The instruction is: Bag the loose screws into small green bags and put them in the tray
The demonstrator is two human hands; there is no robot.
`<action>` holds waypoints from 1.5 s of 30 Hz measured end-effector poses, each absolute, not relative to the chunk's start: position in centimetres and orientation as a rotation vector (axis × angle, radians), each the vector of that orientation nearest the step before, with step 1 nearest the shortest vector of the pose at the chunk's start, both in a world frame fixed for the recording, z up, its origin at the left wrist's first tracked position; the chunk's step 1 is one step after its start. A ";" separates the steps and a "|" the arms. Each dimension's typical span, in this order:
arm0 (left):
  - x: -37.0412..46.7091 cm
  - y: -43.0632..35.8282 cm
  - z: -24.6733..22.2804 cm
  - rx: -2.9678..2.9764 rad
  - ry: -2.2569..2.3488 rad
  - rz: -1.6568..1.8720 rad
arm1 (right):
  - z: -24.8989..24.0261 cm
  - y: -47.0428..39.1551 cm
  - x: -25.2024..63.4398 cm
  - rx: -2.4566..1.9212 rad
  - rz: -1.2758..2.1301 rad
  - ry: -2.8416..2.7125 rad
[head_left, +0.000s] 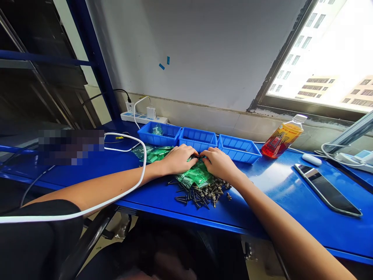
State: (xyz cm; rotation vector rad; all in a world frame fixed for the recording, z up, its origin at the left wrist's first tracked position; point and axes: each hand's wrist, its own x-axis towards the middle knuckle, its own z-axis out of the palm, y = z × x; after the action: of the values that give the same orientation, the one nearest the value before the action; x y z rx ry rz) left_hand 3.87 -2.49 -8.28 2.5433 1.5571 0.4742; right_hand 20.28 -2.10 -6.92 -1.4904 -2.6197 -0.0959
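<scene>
My left hand (180, 158) and my right hand (219, 163) meet over a pile on the blue table, fingers bent and closed. Something small and dark lies between the fingertips of both; the fingers cover it too much to make out its kind. Just below the hands are green-and-clear plastic packets (196, 177). In front of them, loose dark screws (196, 196) and brassy metal fittings (215, 190) spread in a heap. More green packets (155, 154) lie to the left, partly behind my left hand.
Behind the hands stand three blue bins (159, 136), the left one holding a clear packet. A power strip (142, 117) is farther back. A drink bottle (282, 138), a phone (328, 190) and a small white case (311, 159) are right. A white cable (142, 171) crosses over my left forearm.
</scene>
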 end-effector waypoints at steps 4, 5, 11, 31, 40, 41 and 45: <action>4.0 -2.5 -8.2 2.538 1.569 0.459 | -7.2 -1.8 20.0 -1.555 -0.121 -2.576; 4.0 -2.5 -8.1 2.536 1.570 0.454 | -7.2 -1.7 20.0 -1.569 -0.114 -2.563; 4.0 -2.4 -8.2 2.535 1.553 0.450 | -7.4 -1.3 19.7 -1.632 -0.027 -2.452; 3.7 -2.3 -8.2 2.487 1.588 0.574 | -7.4 -1.3 20.0 -1.491 -0.060 -2.503; 3.8 -2.0 -8.4 2.557 1.542 0.506 | -7.3 -2.3 19.7 -1.370 -0.013 -2.545; 3.7 -2.0 -8.4 2.564 1.539 0.497 | -7.2 -2.5 19.6 -1.396 -0.016 -2.543; 3.7 -2.0 -8.4 2.575 1.528 0.491 | -7.1 -2.8 19.4 -1.457 -0.020 -2.531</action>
State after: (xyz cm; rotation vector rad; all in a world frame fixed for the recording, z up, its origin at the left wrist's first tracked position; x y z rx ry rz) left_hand 3.66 -2.03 -8.36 2.5754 1.5284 0.4911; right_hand 19.43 -2.82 -7.08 -1.4568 -2.5312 -0.0195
